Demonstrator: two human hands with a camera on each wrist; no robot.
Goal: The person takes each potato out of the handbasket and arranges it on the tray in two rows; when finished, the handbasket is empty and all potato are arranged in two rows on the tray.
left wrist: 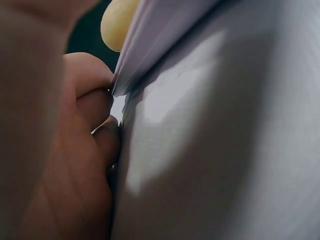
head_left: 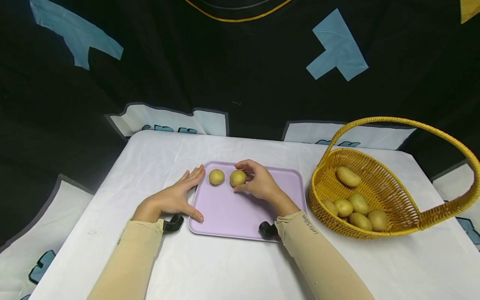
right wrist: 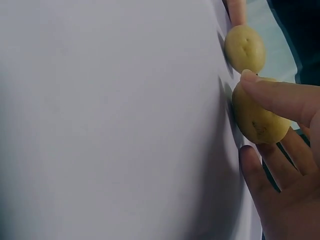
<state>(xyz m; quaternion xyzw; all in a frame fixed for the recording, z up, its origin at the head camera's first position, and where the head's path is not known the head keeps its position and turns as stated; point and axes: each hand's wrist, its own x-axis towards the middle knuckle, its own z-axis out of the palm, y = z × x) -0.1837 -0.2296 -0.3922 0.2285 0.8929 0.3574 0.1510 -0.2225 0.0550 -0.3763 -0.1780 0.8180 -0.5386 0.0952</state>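
A lilac tray [head_left: 232, 208] lies on the white-covered table. Two potatoes are near its far edge: one potato [head_left: 216, 177] sits at the left, and a second potato [head_left: 238, 178] is beside it. My right hand [head_left: 260, 182] holds the second potato between thumb and fingers; the right wrist view shows the thumb [right wrist: 280, 97] across its side. My left hand [head_left: 174, 198] rests at the tray's left edge, fingers and thumb spread. In the left wrist view, fingers [left wrist: 90, 75] touch the tray's rim [left wrist: 150, 45].
To the right of the tray stands a yellow woven basket [head_left: 318, 208] with a tall arched handle [head_left: 397, 120]. Several potatoes [head_left: 348, 177] lie inside it. A black cloth with blue patches hangs behind the table.
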